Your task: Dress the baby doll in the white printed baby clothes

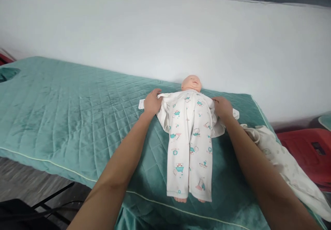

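A baby doll (191,83) lies on its back, its head towards the wall and its toes showing below the trouser hems. White printed baby trousers (190,147) cover its legs and reach high up the body. Beside them spreads a white baby top (165,114), whose sleeve ends poke out past both hands. My left hand (153,102) is closed on cloth at the left side of the doll's upper body. On the opposite side, my right hand (222,107) pinches cloth near the other shoulder. The fingertips of both hands are partly hidden.
A green quilted cover (77,109) lies over the bed, which stands against a white wall (155,33). Crumpled pale cloth (279,154) lies by my right forearm and hangs over the right edge. A red plastic chair (305,150) stands beyond it.
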The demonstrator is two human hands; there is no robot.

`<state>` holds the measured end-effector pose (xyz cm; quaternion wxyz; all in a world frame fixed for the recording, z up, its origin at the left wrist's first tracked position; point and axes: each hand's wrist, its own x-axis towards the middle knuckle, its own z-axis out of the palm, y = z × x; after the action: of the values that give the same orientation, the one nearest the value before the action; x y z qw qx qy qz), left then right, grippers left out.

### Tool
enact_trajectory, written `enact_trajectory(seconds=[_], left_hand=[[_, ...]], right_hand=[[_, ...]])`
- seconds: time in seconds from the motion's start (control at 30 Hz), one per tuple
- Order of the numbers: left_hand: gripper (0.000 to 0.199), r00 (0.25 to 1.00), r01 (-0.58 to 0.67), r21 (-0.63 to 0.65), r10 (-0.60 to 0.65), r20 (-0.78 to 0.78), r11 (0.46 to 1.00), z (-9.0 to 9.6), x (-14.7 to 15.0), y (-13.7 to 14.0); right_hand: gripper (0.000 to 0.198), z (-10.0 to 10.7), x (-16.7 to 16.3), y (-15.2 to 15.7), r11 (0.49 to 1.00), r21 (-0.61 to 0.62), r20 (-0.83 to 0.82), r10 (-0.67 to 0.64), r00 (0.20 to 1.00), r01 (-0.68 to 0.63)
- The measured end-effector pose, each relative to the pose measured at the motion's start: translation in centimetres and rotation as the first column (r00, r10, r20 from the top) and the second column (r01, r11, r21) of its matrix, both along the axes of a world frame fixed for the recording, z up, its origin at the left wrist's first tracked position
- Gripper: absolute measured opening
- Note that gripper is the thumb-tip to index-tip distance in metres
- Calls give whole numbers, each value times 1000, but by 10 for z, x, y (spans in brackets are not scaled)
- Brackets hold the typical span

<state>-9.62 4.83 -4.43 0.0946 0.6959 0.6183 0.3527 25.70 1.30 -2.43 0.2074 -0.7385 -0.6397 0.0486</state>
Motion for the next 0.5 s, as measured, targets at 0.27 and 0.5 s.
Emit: enact_trajectory(seconds=[0.27, 0.5], left_hand=[[45, 982, 181, 247, -190, 12, 952, -6, 10, -12], [49, 942, -91, 259, -1, 335, 962, -8, 1, -3]], right_hand=[[39, 59, -83, -9, 919, 190, 106, 330, 938, -345], [34, 75, -184, 5, 702, -237, 331, 708, 624, -672]])
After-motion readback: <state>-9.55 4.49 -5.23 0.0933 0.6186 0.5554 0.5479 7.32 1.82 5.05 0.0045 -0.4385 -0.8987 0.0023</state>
